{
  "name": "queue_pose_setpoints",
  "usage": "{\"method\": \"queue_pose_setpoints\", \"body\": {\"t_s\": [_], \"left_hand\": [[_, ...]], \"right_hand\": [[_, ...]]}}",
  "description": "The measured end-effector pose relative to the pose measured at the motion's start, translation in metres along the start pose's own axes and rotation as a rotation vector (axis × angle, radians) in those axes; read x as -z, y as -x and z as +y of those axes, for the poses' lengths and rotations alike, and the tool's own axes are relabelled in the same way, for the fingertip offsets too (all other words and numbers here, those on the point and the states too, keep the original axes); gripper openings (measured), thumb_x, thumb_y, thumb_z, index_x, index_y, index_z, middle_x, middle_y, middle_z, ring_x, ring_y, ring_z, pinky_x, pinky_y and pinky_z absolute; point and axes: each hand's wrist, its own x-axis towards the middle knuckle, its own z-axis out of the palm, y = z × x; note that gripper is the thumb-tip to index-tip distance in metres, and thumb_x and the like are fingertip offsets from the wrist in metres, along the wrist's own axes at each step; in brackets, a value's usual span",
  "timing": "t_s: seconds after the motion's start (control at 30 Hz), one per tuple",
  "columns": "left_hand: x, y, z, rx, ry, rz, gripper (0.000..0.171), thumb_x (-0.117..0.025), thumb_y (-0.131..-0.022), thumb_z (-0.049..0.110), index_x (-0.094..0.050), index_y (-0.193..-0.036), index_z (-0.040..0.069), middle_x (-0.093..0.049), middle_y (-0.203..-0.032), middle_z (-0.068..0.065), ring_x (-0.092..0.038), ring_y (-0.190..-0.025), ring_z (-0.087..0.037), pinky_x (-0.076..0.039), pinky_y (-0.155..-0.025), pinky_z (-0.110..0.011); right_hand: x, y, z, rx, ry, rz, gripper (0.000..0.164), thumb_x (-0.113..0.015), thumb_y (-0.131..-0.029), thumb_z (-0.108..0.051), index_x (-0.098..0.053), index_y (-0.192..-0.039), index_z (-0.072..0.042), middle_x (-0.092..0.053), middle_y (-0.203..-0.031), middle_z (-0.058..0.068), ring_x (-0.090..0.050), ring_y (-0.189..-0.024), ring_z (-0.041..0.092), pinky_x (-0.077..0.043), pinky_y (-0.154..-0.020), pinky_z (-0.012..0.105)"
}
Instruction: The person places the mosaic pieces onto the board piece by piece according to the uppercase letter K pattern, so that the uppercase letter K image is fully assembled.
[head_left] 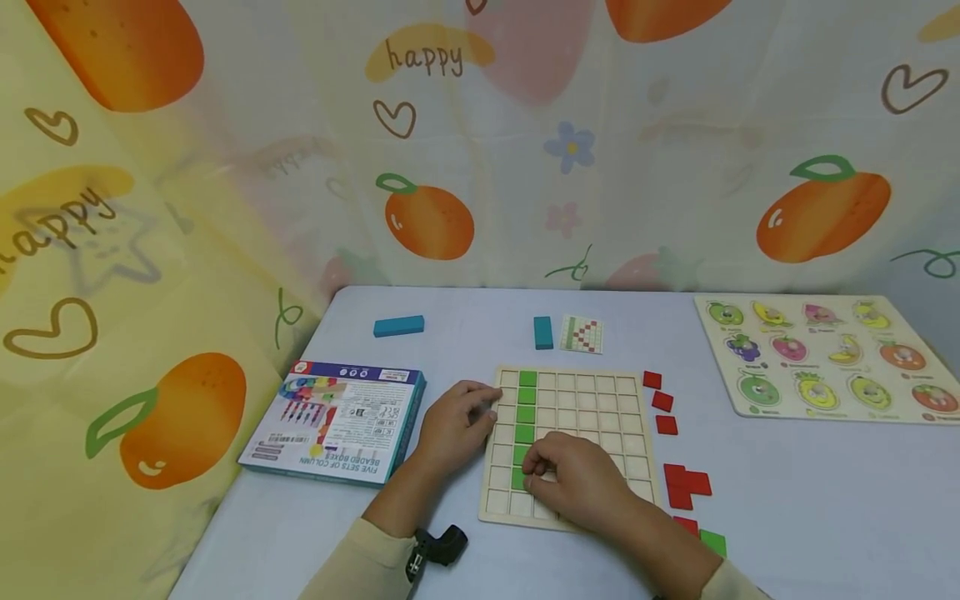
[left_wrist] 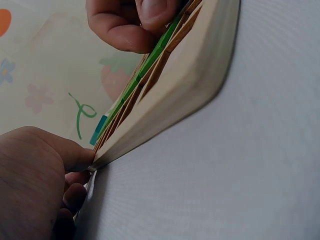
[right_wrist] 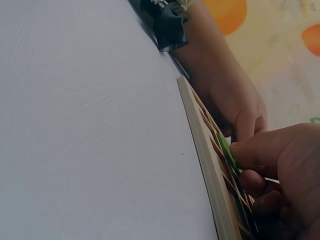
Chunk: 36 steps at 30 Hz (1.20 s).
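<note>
**Green tiles line up on the wooden grid board!**

And we have six of them, far edge towards near, second column from the left! Right hand is over the board, its grip closed thumb-to-finger on the nearest green tile. Left hand touches the left rim, thumb and forefinger apart. Red tiles scatter along the tabletop to the right, one loose green tile at their near end. Far side, a patterned card; left, a printed box!
</note>
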Motion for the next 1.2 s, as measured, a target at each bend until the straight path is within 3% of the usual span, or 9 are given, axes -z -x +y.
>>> {"method": "queue_pose_setpoints", "body": {"t_s": [0.2, 0.5, 0.73, 1.2], "left_hand": [[0.001, 0.0, 0.0, -0.006, -0.001, 0.003, 0.031, -0.073, -0.102, 0.019, -0.077, -0.132, 0.017, -0.068, -0.127, 0.003, -0.065, -0.112, -0.016, -0.056, -0.094, -0.039], [0.001, 0.0, 0.002, 0.013, -0.011, -0.009, 0.031, -0.073, -0.102, 0.02, -0.076, -0.132, 0.017, -0.068, -0.128, 0.003, -0.066, -0.114, -0.017, -0.056, -0.096, -0.039], [0.001, 0.001, 0.003, 0.005, -0.012, 0.0, 0.031, -0.074, -0.101, 0.018, -0.077, -0.132, 0.017, -0.068, -0.128, 0.003, -0.065, -0.109, -0.015, -0.056, -0.092, -0.037], [0.001, 0.001, 0.002, -0.022, -0.016, 0.008, 0.031, -0.074, -0.101, 0.018, -0.077, -0.132, 0.016, -0.068, -0.128, 0.001, -0.065, -0.108, -0.014, -0.056, -0.091, -0.036]], "right_hand": [[0.006, 0.001, 0.002, 0.007, -0.081, -0.007, 0.014, -0.084, -0.089, -0.017, -0.075, -0.092, -0.027, -0.062, -0.086, -0.021, -0.058, -0.08, 0.004, -0.05, -0.072, 0.027], [0.021, 0.01, 0.005, -0.094, -0.162, -0.016, 0.015, -0.083, -0.092, -0.02, -0.078, -0.103, -0.028, -0.067, -0.097, -0.018, -0.059, -0.076, 0.009, -0.051, -0.068, 0.027], [0.032, 0.02, 0.008, -0.149, -0.182, -0.028, 0.014, -0.082, -0.093, -0.022, -0.078, -0.105, -0.029, -0.067, -0.093, -0.016, -0.058, -0.07, 0.012, -0.05, -0.064, 0.027], [0.06, 0.062, 0.024, -0.172, -0.21, 0.04, 0.013, -0.082, -0.093, -0.017, -0.077, -0.103, -0.023, -0.067, -0.09, -0.012, -0.052, -0.06, 0.007, -0.046, -0.057, 0.025]]}}
